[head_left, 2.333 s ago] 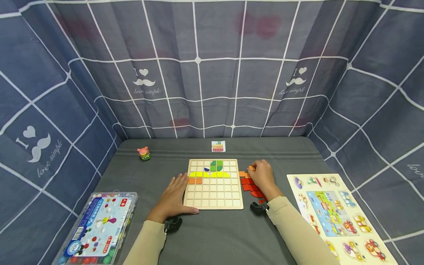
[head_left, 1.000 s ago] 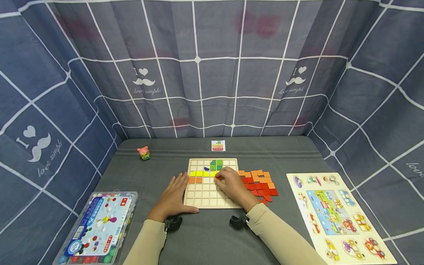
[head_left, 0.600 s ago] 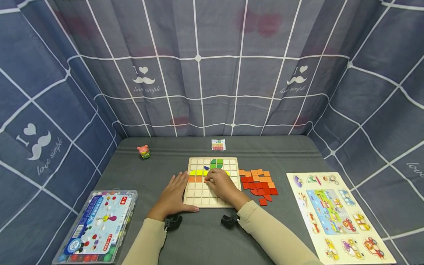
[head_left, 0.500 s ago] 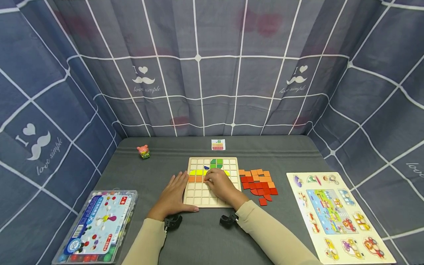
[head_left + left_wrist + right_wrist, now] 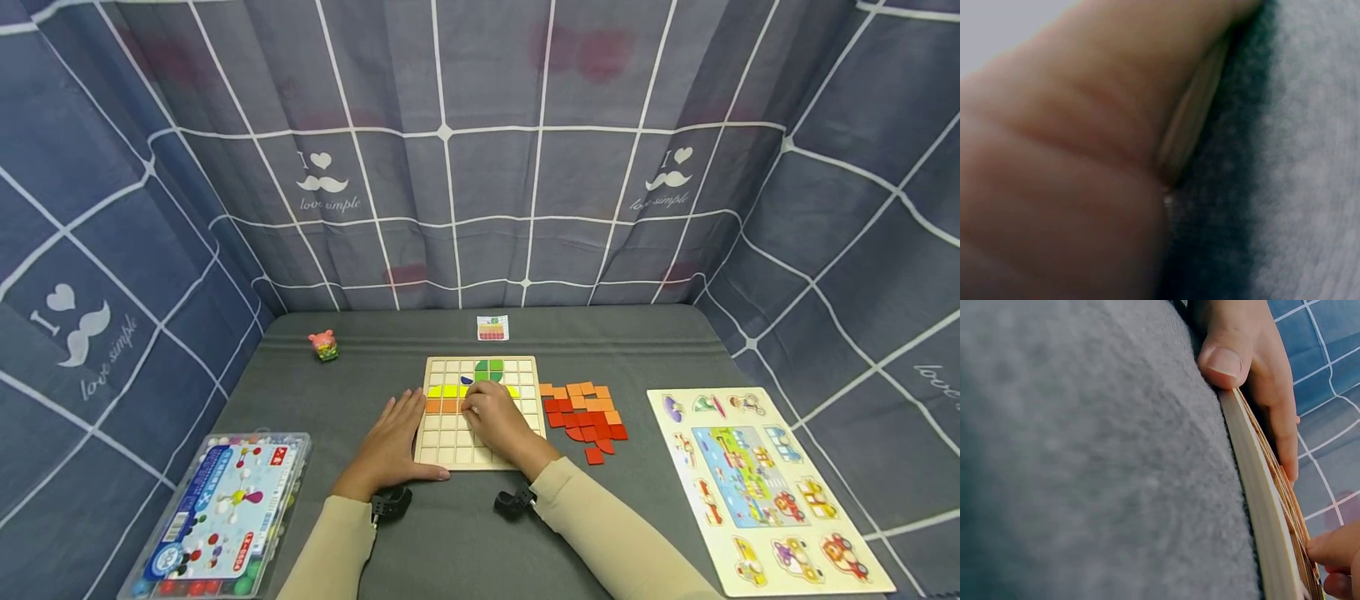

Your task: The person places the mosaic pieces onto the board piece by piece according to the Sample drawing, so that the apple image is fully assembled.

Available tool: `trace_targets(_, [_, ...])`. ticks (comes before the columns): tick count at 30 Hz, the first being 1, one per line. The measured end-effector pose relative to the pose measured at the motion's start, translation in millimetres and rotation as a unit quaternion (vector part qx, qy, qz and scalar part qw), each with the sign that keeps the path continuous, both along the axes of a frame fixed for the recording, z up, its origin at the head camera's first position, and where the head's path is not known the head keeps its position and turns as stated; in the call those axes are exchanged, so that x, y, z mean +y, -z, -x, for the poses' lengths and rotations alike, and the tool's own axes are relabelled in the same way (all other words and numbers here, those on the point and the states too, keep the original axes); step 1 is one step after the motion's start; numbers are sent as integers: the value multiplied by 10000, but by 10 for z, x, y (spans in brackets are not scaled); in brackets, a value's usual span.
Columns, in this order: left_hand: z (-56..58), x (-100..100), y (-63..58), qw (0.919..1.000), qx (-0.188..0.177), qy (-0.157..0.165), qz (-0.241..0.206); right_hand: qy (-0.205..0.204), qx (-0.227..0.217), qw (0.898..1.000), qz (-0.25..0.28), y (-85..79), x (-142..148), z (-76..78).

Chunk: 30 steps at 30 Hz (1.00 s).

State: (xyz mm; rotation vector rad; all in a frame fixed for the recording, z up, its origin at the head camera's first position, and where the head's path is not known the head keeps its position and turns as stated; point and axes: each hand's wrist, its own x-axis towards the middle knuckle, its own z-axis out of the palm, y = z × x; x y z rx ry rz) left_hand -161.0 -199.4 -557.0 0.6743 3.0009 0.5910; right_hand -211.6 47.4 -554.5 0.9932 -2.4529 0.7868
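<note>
In the head view a wooden grid board [image 5: 480, 442] lies on the grey cloth, with yellow tiles [image 5: 447, 391], green tiles [image 5: 489, 371], a small blue piece [image 5: 467, 381] and a row of orange tiles [image 5: 443, 406] in its cells. My left hand [image 5: 393, 437] rests along the left edge, fingers extended and thumb at the near corner; the left wrist view is blurred. Over the board's middle, my right hand [image 5: 498, 417] has thumb and forefinger together at the end of the orange row, pinching an orange square tile mostly hidden beneath them. The right wrist view shows a fingertip [image 5: 1329, 547] against the board's surface.
Loose red tiles [image 5: 588, 425] and orange tiles [image 5: 592, 392] lie right of the board. A small pattern card [image 5: 492, 327] is behind it. A pig figurine [image 5: 324, 344] stands back left, a plastic case [image 5: 225, 508] front left, and a picture puzzle board [image 5: 750, 533] at right.
My right hand went from the loose tiles leftward onto the board with an orange tile, to the end of the orange row, and has stayed almost still there. The left hand kept its place.
</note>
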Motion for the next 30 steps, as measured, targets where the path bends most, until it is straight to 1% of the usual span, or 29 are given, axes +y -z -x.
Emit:
trace_targets(4, [-3,3,22,10000,20,-29,-1,29,-52,9998,178,-21,107,-40])
trace_targets(7, [1,12,23,10000,37,-26,-7,216,-205,9989,368,-55,257,-38])
trace_targets(10, [3,14,24,10000,80,-1,-35,500,-294,9969,522,-71,461,-3])
trace_targets(14, [1,6,18,10000,83,9,-23,896,-464,9931,600,-81,760,50])
trace_targets(17, [-2,0,8,10000,66,10,1,1098,-629,9900,622,-81,971,82])
trace_targets(23, [-11,-5,-8,10000,12,7,-46,1237,-938,9861,599,-50,1255,132])
trace_targets(30, [-9,6,-9,10000,49,33,-50,1255,-1463,9805,385,-36,1355,168])
